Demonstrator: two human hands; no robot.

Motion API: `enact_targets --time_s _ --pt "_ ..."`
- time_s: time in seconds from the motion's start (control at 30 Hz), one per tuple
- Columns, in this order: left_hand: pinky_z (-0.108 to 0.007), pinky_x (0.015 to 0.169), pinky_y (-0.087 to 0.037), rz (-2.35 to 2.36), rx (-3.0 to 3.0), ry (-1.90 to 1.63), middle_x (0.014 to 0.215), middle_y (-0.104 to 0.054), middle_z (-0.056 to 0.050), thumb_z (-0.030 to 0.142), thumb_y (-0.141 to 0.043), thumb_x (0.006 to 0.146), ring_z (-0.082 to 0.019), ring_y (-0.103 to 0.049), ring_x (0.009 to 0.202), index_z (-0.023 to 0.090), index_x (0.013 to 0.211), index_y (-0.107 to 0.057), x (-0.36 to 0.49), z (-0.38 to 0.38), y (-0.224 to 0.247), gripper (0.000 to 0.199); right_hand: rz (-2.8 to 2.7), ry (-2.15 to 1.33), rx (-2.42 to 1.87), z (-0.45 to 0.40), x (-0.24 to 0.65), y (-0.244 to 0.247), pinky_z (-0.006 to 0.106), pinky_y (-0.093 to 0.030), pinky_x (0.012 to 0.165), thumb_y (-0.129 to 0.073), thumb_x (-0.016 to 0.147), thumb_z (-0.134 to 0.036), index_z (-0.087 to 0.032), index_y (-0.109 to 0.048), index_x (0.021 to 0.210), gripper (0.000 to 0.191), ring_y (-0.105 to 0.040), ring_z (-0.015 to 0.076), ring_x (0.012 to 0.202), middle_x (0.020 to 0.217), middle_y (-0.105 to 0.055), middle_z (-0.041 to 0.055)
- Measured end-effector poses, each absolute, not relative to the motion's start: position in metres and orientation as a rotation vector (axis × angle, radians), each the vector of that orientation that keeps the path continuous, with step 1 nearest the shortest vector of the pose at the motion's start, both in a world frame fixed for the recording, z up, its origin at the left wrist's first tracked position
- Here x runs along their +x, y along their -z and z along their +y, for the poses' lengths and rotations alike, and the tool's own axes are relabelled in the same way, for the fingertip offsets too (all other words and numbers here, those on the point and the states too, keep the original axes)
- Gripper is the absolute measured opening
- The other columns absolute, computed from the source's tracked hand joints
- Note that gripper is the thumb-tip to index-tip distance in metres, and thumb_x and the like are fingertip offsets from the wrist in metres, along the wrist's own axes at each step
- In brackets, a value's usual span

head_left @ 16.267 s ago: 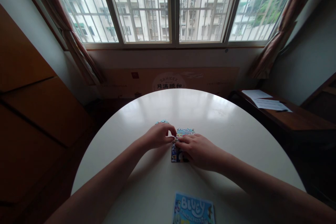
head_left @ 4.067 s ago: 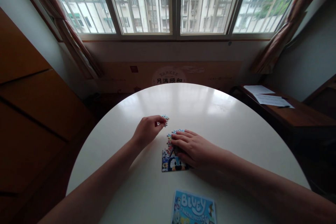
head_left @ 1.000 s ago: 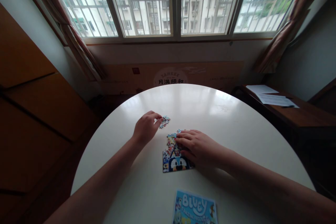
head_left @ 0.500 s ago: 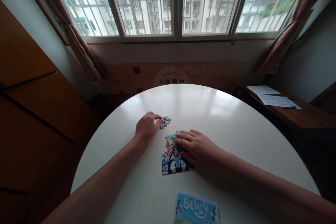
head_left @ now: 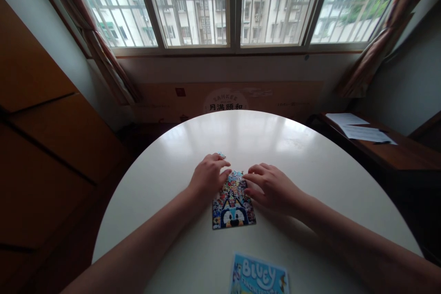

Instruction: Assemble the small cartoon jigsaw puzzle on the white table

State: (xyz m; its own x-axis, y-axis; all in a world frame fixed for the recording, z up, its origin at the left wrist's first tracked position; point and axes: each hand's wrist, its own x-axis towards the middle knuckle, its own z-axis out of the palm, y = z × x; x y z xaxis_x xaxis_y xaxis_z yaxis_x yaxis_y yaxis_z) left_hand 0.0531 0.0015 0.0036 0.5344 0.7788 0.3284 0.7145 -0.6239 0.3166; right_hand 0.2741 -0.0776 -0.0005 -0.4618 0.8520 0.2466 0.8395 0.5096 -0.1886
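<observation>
A partly assembled jigsaw puzzle (head_left: 234, 213) with a blue cartoon dog face lies on the white round table (head_left: 165, 248). My left hand (head_left: 209, 175) is over the puzzle's upper left side, thumb and index finger close together; whatever they hold is too small to make out. Behind that hand, a few loose pieces (head_left: 222, 155) show, the rest of the pile hidden. At the puzzle's upper right edge, my right hand (head_left: 267, 185) has its fingers apart and nothing visible in them.
Near the table's front edge lies a blue Bluey box or card (head_left: 258, 275). Papers (head_left: 367, 133) and a pen (head_left: 381, 142) rest on a brown desk at the right. A window and curtains are beyond the table.
My left hand has moved right and toward me, from the loose pieces to the puzzle. My right hand has shifted right, uncovering more of the puzzle.
</observation>
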Motion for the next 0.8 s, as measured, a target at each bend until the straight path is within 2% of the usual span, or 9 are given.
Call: enact_targets --time_s 0.07,0.17,0.8 --pt "-0.045 0.099 -0.048 1.229 2.672 -0.601 0.109 -0.071 -0.009 0.03 -0.063 0.092 -0.027 -0.062 0.105 0.02 0.105 -0.077 0.06 -0.005 -0.001 0.022 -2.473 -0.037 -1.372 -0.077 0.273 0.004 0.05 -0.051 0.095 -0.062 0.096 -0.037 -0.023 -0.067 0.127 0.035 -0.062 0.0292 0.112 0.126 -0.067 0.0099" --pt "-0.047 0.102 -0.047 1.209 2.709 -0.542 0.109 -0.07 -0.009 0.03 -0.065 0.09 -0.028 -0.06 0.107 0.02 0.104 -0.078 0.063 -0.008 0.001 0.021 -2.5 -0.034 -1.318 -0.076 0.269 0.007 0.052 -0.046 0.103 -0.062 0.096 -0.038 -0.023 -0.061 0.135 0.042 -0.058 0.0299 0.123 0.134 -0.064 0.0088" --pt "-0.044 0.099 -0.049 1.114 2.603 -0.755 0.102 -0.073 -0.007 0.02 -0.07 0.085 -0.025 -0.063 0.102 0.02 0.098 -0.078 0.063 -0.001 0.007 0.015 -2.52 -0.122 -1.364 -0.08 0.264 -0.003 0.05 -0.044 0.105 -0.062 0.095 -0.036 -0.021 -0.065 0.128 0.036 -0.062 0.0274 0.118 0.129 -0.067 0.0076"
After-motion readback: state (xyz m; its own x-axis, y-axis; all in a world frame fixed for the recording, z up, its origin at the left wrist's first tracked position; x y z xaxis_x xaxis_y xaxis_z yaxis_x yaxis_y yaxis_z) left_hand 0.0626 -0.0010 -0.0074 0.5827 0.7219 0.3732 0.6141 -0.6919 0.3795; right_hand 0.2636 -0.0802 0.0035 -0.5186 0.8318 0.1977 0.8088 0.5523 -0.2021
